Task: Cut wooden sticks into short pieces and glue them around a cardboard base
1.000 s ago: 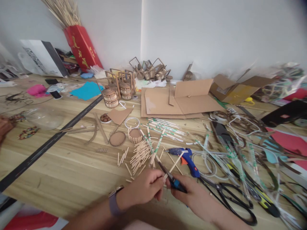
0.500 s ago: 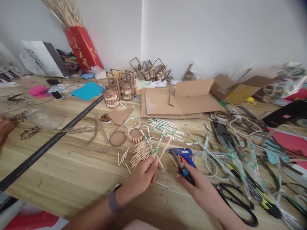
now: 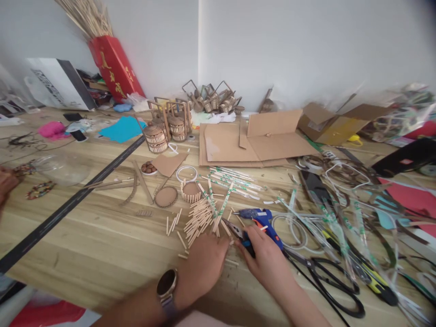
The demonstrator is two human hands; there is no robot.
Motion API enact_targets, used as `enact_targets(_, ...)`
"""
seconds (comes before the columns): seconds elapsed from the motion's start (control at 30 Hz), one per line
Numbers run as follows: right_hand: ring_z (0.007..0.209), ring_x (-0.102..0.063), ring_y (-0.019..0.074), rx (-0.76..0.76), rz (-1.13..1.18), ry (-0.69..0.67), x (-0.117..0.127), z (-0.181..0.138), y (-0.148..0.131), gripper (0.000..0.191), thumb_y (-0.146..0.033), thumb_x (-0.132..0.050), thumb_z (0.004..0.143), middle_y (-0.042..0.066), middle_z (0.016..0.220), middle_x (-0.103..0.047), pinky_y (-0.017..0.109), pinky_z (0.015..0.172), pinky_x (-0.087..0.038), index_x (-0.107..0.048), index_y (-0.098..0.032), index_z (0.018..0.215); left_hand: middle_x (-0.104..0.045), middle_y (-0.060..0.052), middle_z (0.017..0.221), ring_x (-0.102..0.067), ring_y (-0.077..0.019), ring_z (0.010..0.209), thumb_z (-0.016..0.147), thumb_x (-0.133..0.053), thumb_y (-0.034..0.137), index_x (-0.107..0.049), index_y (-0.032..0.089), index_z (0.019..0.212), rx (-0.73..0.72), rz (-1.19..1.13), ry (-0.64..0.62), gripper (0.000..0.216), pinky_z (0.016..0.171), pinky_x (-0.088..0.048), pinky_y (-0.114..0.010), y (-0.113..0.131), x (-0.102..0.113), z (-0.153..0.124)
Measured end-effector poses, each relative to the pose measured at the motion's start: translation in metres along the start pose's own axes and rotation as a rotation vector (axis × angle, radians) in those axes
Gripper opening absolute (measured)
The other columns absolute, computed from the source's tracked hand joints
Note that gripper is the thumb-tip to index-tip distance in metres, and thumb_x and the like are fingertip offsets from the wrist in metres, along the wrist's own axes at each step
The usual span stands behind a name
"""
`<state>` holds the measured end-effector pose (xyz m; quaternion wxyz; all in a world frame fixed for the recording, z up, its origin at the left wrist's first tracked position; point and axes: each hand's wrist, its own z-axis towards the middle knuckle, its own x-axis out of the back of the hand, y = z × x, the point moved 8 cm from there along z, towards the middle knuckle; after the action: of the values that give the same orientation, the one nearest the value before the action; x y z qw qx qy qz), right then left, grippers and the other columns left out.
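Observation:
My left hand (image 3: 208, 260) is closed beside a pile of short wooden sticks (image 3: 199, 218), back of the hand up and fingertips mostly hidden. A pale stick end shows at its fingers. My right hand (image 3: 267, 250) grips pliers (image 3: 235, 230) with blue and black handles, their jaws pointing left over the pile's right side. Just beyond my hands lie green-printed chopstick wrappers (image 3: 225, 200). A blue glue gun (image 3: 255, 214) rests behind my right hand. Past the pile stand a small round cup edged with upright sticks (image 3: 191, 192) and a cardboard disc (image 3: 165, 196).
Black scissors (image 3: 335, 281) and a yellow-black cutter (image 3: 381, 288) lie at right among wrappers and strips. Flattened cardboard (image 3: 231, 144) and small stick baskets (image 3: 155, 138) stand farther back. Another person's hand (image 3: 7, 179) is at the left edge, near a clear bowl (image 3: 63, 169).
My left hand has turned over, back upward, and lowered toward the table. My right hand has brought the pliers left, close to the left fingers. The scissors' pivot and blades now show more.

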<state>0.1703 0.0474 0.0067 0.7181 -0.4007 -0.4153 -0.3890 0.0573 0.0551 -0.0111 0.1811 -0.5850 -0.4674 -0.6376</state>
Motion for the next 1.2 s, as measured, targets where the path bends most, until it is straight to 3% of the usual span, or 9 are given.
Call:
enact_targets(0.47,0.058,-0.066,0.0243,-0.033,-0.226,0.063,-0.003,-0.004,-0.012,0.013,-0.028,-0.044,0.093,0.005,0.072,-0.063,0.032,0.054,-0.044,-0.048,-0.022,0.081,-0.072,-0.009,0.085,-0.068,-0.0255,0.080,0.096,-0.038,0.011,-0.063,0.017,0.096,0.019,0.124,0.022,0.027,0.083,-0.050,-0.045,0.004,0.007,-0.004)
enact_targets(0.83,0.067,-0.066,0.0228,-0.028,-0.101,-0.027,-0.010,-0.003,-0.002,0.009,-0.026,-0.053,0.090,0.003,0.076,-0.064,0.030,0.060,-0.046,-0.048,-0.023,0.083,-0.070,-0.010,0.089,-0.066,-0.0255,0.088,0.096,-0.039,0.009,-0.064,0.015,0.090,-0.053,0.123,0.080,0.026,0.085,-0.050,-0.044,0.005,0.002,-0.002)
enact_targets(1.2,0.069,-0.065,0.0252,-0.071,-0.151,0.038,-0.010,-0.007,-0.007,0.012,-0.027,-0.046,0.092,0.006,0.077,-0.066,0.033,0.065,-0.038,-0.050,-0.022,0.083,-0.069,-0.009,0.088,-0.065,-0.0248,0.087,0.093,-0.041,0.006,-0.064,0.016,0.089,0.009,0.135,0.076,0.026,0.088,-0.050,-0.045,0.005,0.011,-0.005)
